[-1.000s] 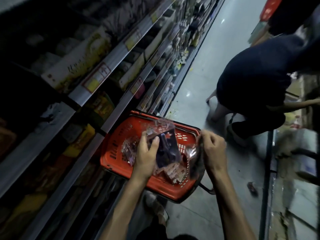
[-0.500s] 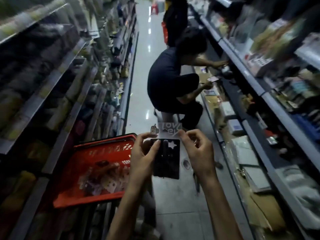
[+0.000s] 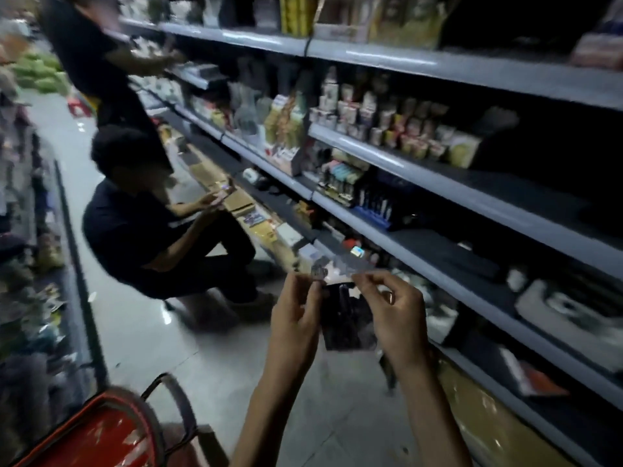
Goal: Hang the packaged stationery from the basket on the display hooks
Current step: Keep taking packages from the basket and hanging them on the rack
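Note:
A clear stationery packet (image 3: pixel 345 313) with a dark insert and a pale printed header is held up in front of me. My left hand (image 3: pixel 296 318) pinches its upper left edge and my right hand (image 3: pixel 394 315) pinches its upper right edge. The red basket (image 3: pixel 101 433) sits at the lower left with its dark handle raised; its contents are blurred. No display hook is clearly visible among the dim shelves.
Grey shelves (image 3: pixel 404 210) with stocked goods run along the right. A person in dark clothes (image 3: pixel 148 237) crouches in the aisle ahead, and another person (image 3: pixel 87 62) stands behind. More shelving (image 3: pixel 40 264) lines the left. Cardboard boxes (image 3: pixel 236 200) lie on the floor.
My view has swung from the left shelves and basket toward the right shelves. Both hands lifted the packet out of the basket and carried it rightward; the basket now lies at the lower left.

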